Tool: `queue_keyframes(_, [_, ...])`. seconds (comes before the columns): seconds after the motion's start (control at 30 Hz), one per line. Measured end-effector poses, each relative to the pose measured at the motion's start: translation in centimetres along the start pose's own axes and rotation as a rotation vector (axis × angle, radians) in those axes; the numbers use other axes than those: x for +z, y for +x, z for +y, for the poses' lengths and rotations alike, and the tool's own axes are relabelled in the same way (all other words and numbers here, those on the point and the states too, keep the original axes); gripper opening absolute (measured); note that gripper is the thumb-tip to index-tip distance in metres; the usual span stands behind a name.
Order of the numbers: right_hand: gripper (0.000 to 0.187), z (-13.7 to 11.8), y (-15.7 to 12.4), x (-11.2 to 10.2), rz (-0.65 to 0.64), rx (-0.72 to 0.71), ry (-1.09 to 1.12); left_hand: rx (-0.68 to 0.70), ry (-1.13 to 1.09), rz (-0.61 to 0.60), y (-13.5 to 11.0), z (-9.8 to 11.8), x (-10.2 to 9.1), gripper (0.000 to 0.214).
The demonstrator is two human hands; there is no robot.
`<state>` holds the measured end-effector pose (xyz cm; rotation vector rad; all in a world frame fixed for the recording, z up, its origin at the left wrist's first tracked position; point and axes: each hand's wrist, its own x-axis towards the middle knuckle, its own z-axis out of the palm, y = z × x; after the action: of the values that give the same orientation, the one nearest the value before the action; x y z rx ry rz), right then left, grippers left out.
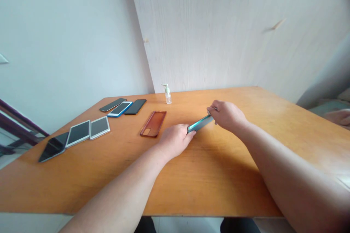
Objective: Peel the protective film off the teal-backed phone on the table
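Between my two hands a phone (pixel 200 123) is held tilted above the table, its edge shining teal. My left hand (pixel 176 139) is closed round its lower left end. My right hand (pixel 226 114) grips the upper right end, with the fingers curled over it. To the left of my left hand, a clear reddish-brown phone case (pixel 154 123) lies flat on the table. Its camera cut-out is at the near end.
On the wooden table (pixel 218 189), several phones and tablets lie at the left, among them a black phone (pixel 136 106), a blue-edged phone (pixel 120 109) and a white tablet (pixel 78 133). A small pump bottle (pixel 167 94) stands at the back. Part of another person's hand (pixel 339 117) shows at the right.
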<state>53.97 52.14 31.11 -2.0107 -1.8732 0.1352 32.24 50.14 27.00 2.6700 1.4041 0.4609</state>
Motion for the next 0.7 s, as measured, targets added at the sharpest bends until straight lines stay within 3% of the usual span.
queue_keyframes(0.1, [0.033, -0.2, -0.2, 0.1, -0.008, 0.011, -0.015, -0.005, 0.005, -0.005, 0.0, 0.1, -0.1, 0.034])
queue_keyframes(0.27, [0.034, -3.9, -3.1, 1.1, -0.018, -0.204, -0.015, -0.029, 0.009, -0.029, 0.0, 0.1, -0.1, 0.033])
queue_keyframes(0.37, [0.032, -4.5, -3.6, 1.3, -0.050, -0.262, 0.009, -0.022, -0.007, -0.025, 0.0, 0.0, 0.0, 0.030])
queue_keyframes(0.6, [0.035, 0.6, 0.5, -0.2, -0.003, 0.084, -0.017, -0.004, -0.072, 0.010, 0.1, -0.2, 0.0, 0.032])
queue_keyframes(0.7, [0.035, 0.0, 0.1, -0.2, -0.001, 0.069, -0.048, -0.008, -0.086, 0.016, 0.1, -0.4, 0.1, 0.033])
